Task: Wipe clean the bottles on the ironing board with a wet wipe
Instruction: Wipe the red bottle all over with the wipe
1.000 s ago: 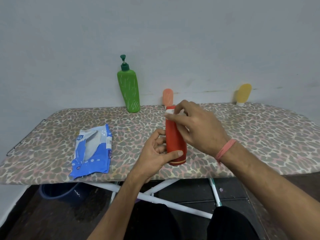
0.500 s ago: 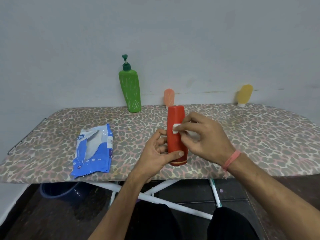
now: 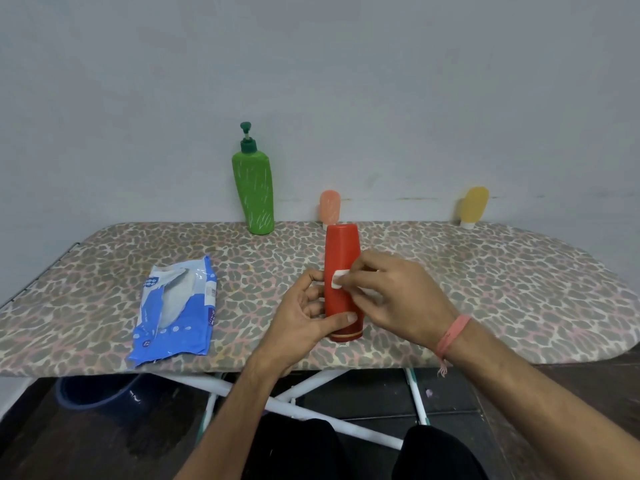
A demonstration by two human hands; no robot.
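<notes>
A person seated at an ironing board (image 3: 485, 292) covered in a leopard-spot print works on a red bottle (image 3: 341, 268) that stands cap-down near the board's front edge. The left hand (image 3: 304, 317) grips the bottle's lower half, thumb curled across the front just above the gold-banded cap and fingers (image 3: 313, 276) wrapped round the far left side. The right hand (image 3: 391, 299), a pink band (image 3: 452, 332) at its wrist, pinches a small folded white wet wipe (image 3: 337, 282) between thumb and forefinger and presses it against the middle of the bottle's front; more of the wipe appears to trail back under the palm, though the fingers hide most of it. To the left, well apart from the hands, a blue-and-white wet wipe packet (image 3: 176, 310) lies flat on the board with its top flap torn open. Along the back edge, against a pale grey wall (image 3: 346, 81), stand three other containers — a tall green pump bottle (image 3: 254, 195) leaning slightly, a small peach tube (image 3: 329, 207) directly behind the red bottle, and a small yellow tube (image 3: 474, 206) off to the right, both tubes resting on white caps. Beneath the board, white metal legs (image 3: 298, 393) cross over a dark floor, and a dark blue bucket (image 3: 100, 389) sits low at the left — partly hidden by the board's edge.
</notes>
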